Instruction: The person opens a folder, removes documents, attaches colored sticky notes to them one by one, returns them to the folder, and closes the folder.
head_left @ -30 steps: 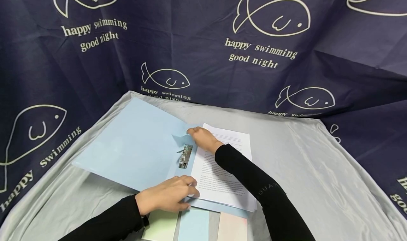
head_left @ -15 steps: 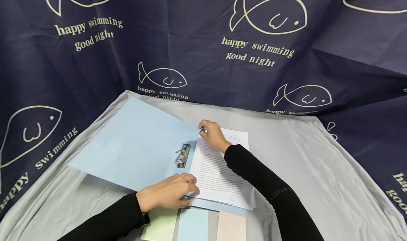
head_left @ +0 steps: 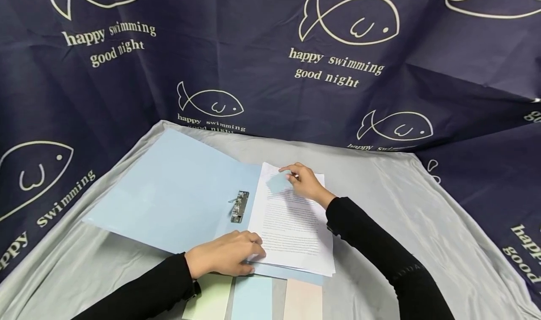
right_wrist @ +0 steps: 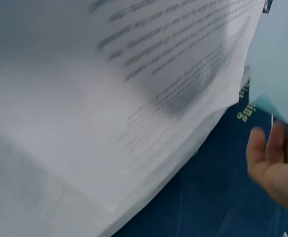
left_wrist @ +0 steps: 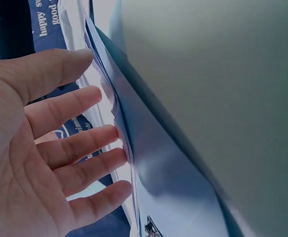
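A light blue ring binder (head_left: 169,188) lies open, its metal clip (head_left: 240,206) showing near the spine. Over its right side is a stack of white printed sheets (head_left: 291,231). My left hand (head_left: 228,254) rests at the stack's lower left edge; in the left wrist view its fingers (left_wrist: 85,163) are extended and touch the paper edges. My right hand (head_left: 305,181) pinches a small light blue piece of paper (head_left: 277,183) between thumb and finger, over the top of the printed page. Whether this piece touches the page I cannot tell.
Green (head_left: 209,296), blue (head_left: 252,299) and pink (head_left: 303,301) paper rectangles lie in a row at the near edge, close below the binder. A grey cloth (head_left: 380,217) covers the table. Dark blue fabric (head_left: 262,52) with fish drawings hangs behind.
My right hand has moved right from the binder's spine onto the printed page, taking the small blue piece with it. The left hand stays at the stack's edge.
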A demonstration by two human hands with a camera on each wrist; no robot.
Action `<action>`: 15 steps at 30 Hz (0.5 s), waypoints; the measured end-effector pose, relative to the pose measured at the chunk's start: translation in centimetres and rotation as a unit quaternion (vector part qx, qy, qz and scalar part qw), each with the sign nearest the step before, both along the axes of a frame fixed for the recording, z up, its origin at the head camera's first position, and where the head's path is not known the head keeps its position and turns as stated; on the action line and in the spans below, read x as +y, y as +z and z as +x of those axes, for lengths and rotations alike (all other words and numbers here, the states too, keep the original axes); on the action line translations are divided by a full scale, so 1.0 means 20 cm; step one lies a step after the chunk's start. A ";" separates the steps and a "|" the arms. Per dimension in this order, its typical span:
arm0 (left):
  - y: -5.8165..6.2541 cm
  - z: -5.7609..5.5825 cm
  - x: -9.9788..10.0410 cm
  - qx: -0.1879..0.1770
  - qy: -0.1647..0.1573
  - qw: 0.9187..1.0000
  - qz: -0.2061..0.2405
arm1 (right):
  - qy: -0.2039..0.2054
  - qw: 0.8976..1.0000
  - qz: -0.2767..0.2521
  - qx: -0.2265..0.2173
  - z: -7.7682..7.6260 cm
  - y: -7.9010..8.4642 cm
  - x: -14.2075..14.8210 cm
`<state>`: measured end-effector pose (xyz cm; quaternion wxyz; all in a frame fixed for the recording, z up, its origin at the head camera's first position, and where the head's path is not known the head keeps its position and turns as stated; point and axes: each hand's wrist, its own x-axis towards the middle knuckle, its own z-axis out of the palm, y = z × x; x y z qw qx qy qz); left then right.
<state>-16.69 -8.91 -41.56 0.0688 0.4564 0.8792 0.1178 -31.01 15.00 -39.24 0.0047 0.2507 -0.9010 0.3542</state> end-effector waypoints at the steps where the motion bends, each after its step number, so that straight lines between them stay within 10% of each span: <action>1: 0.00 0.00 0.00 -0.002 0.001 1.000 -0.003 | -0.002 1.000 0.003 -0.005 0.01 0.01 0.02; 7: 0.01 0.01 0.01 -0.003 0.001 1.000 -0.015 | -0.026 0.999 -0.022 -0.042 0.02 0.05 0.09; 15: 0.01 -0.02 0.00 0.001 0.005 1.000 -0.012 | 0.043 0.993 -0.010 -0.105 0.02 -0.02 0.14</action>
